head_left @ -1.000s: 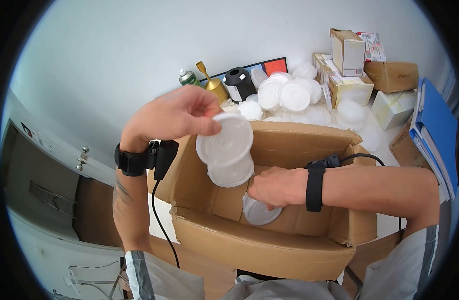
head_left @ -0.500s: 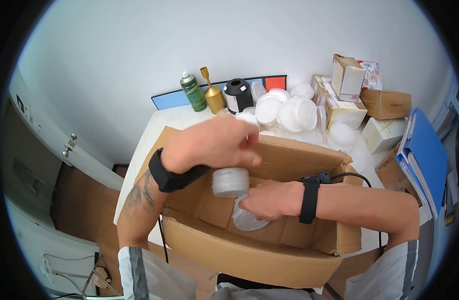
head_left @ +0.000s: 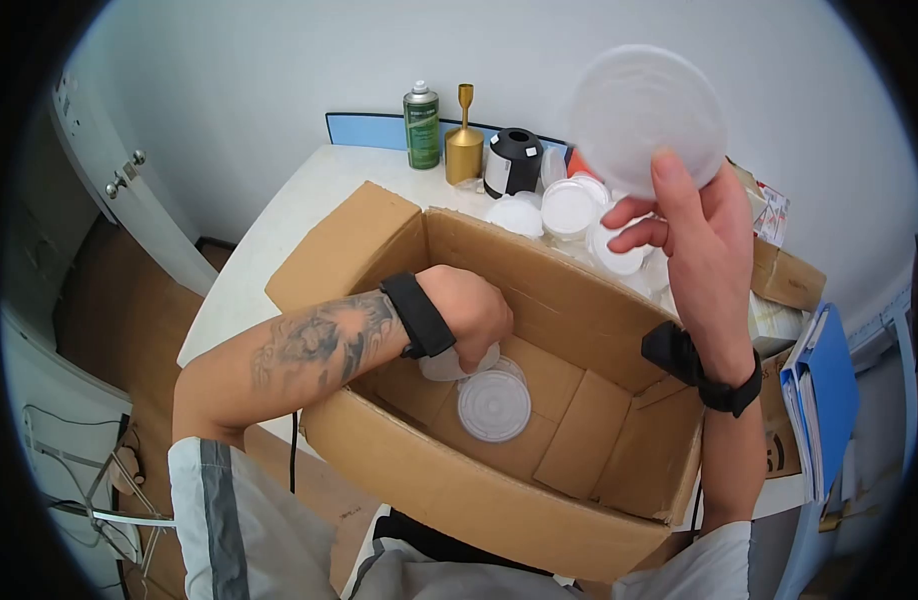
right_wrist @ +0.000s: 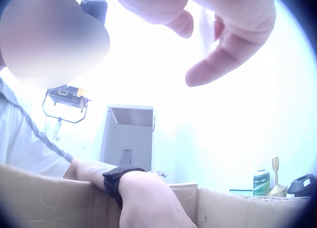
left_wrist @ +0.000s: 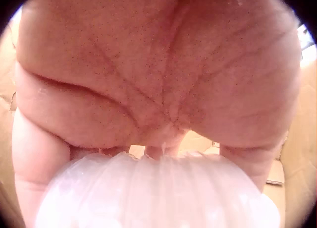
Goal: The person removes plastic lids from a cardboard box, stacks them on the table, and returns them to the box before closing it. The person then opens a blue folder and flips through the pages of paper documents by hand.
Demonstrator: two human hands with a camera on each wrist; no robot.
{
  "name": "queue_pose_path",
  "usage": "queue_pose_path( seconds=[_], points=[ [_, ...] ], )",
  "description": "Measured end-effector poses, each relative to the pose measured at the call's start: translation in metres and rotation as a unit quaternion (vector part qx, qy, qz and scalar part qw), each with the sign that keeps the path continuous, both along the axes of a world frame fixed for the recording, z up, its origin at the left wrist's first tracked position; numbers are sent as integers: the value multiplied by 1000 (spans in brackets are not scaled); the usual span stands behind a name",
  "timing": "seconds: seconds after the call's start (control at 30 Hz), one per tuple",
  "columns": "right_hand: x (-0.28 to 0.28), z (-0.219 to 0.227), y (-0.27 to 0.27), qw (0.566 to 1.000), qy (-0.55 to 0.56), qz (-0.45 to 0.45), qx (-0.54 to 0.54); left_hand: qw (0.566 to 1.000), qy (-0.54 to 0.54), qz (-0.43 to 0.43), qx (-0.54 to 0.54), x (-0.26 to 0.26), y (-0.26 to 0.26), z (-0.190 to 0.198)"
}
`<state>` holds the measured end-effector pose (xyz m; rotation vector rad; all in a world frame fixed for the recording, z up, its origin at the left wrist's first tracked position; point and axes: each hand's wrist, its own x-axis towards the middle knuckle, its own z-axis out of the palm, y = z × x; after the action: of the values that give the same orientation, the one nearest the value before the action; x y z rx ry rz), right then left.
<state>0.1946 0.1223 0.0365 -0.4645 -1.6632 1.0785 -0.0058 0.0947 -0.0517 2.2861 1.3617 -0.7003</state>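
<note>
A cardboard box (head_left: 459, 490) stands on the white table (head_left: 269, 250). Inside its left end, my left hand (head_left: 467, 308) reaches down and grips a stack of translucent round plastic lids (left_wrist: 148, 193), whose edges line up under the palm in the left wrist view. Right by it, more round lids (head_left: 494, 405) lie flat on the box floor. My right hand (head_left: 714, 240) is raised above the box's right end, pinching a single translucent lid (head_left: 644, 110) between thumb and fingers, its flat face turned to the head camera.
Behind the box are a heap of loose lids (head_left: 571, 208), a black container (head_left: 514, 160), a gold candlestick (head_left: 465, 150) and a green spray can (head_left: 421, 128). Small cartons (head_left: 787, 275) and a blue binder (head_left: 824, 390) stand at the right. A box flap (head_left: 349, 240) sticks out at the left.
My right hand has risen out of the box to the upper right with a lid. The left hand, first above the box with lids, has gone down into its left end. The head view has shifted.
</note>
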Motion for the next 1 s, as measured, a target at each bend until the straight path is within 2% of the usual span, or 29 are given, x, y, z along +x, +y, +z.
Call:
queue_pose_path(
  seconds=[0.03, 0.07, 0.1, 0.13, 0.17, 0.2, 0.27, 0.3, 0.37, 0.4, 0.47, 0.53, 0.6, 0.67, 0.8, 0.87, 0.9, 0.93, 0.97, 1.0],
  points=[
    [-2, -5, 4, 1000, 0, -2, 0, 1000, 0, -2, 0, 0, -2, 3],
    [-4, -14, 11, 987, -151, -53, 30, 1000, 1, 9, -2, 0, -4, 7],
    [-6, -19, 14, 948, -297, -101, 60, 1000, 2, 20, -3, 1, -6, 12],
    [-8, -25, 4, 912, -387, -70, 120, 1000, 0, 18, -1, 1, -8, 23],
    [-12, -38, -5, 855, -491, -59, 157, 999, 30, 14, -42, 2, -10, 37],
    [-15, -46, -16, 772, -598, -53, 210, 995, 58, 12, -84, 2, -9, 43],
    [-24, -53, -28, 661, -721, 102, 182, 995, 31, 7, -95, -7, -3, 34],
    [-23, -63, -32, 660, -723, 102, 176, 995, 12, 0, -104, -9, 0, 30],
    [-22, -95, -31, 625, -741, 195, 149, 994, 24, -1, -110, -4, -1, 40],
    [-21, -107, -29, 625, -742, 191, 147, 994, 25, -1, -107, -4, -2, 40],
    [-21, -123, -27, 662, -702, 217, 151, 994, 28, -7, -102, -2, -5, 41],
    [-24, -128, -27, 670, -696, 215, 139, 994, 21, 27, -108, 0, -9, 45],
    [-30, -130, -30, 677, -691, 218, 132, 995, 19, 24, -97, 1, -10, 44],
    [-38, -130, -34, 620, -727, 274, 112, 996, 13, 27, -86, -1, -10, 44],
    [-37, -118, -28, 632, -704, 302, 117, 996, -3, 58, -71, -5, -5, 30],
    [-40, -79, -26, 601, -717, 343, 79, 996, -9, 65, -63, -3, -5, 27],
    [-36, -69, -23, 599, -719, 342, 82, 992, 7, 70, -104, 0, -5, 32],
    [-27, -60, -17, 647, -672, 345, 104, 986, 23, 75, -145, 2, -6, 35],
    [-19, -47, -13, 692, -620, 347, 124, 987, 22, 78, -141, 2, -8, 35],
    [-10, -29, -11, 749, -573, 306, 131, 988, 7, 86, -127, 2, -10, 34]
  ],
)
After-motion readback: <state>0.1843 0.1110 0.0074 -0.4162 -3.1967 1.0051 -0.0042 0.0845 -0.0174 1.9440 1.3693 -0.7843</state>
